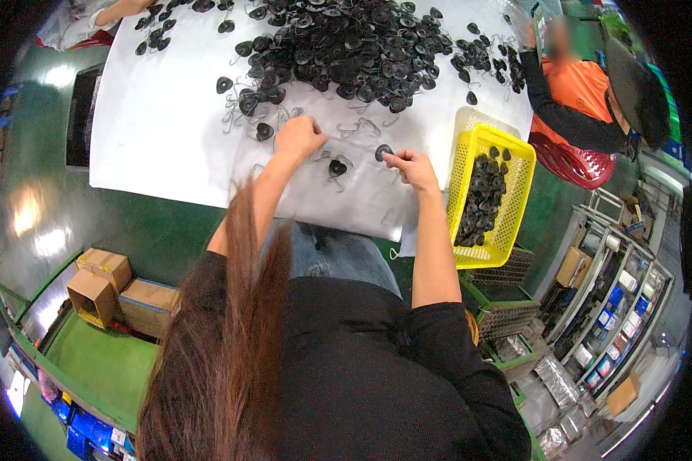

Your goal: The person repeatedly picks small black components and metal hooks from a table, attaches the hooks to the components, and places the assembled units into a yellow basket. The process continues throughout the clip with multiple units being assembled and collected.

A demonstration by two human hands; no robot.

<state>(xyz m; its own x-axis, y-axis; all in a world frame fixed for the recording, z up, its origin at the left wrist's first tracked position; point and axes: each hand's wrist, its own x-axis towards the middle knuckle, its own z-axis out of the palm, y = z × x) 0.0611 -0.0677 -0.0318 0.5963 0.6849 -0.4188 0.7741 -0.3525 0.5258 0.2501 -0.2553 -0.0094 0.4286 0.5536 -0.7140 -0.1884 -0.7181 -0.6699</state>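
Note:
In my right hand [414, 167], thumb and fingers pinch a small black rubber-like disc [383, 152], held over the near part of the white table. My left hand [300, 140] is closed in a pinch to the left of it; what it holds, if anything, is too small to make out. Loose bent wire hooks [359, 125] lie just beyond my hands. Between the hands rests a single black disc [337, 167] with wire around it, and another disc [264, 131] lies left of my left wrist. A large heap of black discs [338, 50], many with wires, covers the far middle.
A yellow perforated basket [524, 196] with black discs inside stands to the right of my right forearm. Across at the right, a person in an orange top [580, 92] sits by the table. Another person's arm [119, 11] reaches in at far left. Cardboard boxes [104, 265] stand lower left.

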